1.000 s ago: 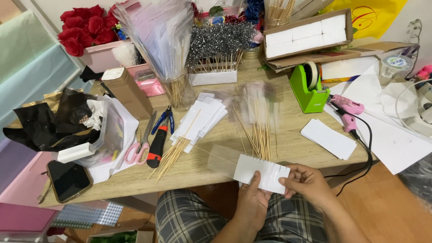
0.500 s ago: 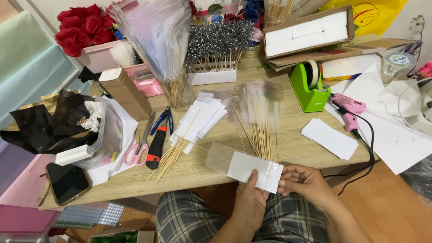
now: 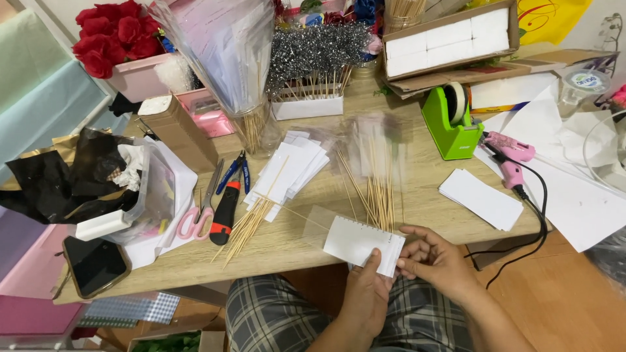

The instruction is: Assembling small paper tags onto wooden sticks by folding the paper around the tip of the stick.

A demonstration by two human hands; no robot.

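Note:
My left hand holds a white card in a clear plastic sleeve at its lower edge, thumb on top, just over the wooden table's front edge. My right hand pinches the card's right end with its fingertips. Right behind the card lies a bunch of wooden skewers with clear sleeves on them. A stack of white cards and loose skewers lie to the left.
Pink scissors, pliers and a red-black cutter lie left of centre. A green tape dispenser, pink glue gun and more white cards sit right. A phone, plastic tub, red roses stand left.
Both hands have shifted the sleeved card slightly left and up; the right hand's fingers have closed in on the card's right end.

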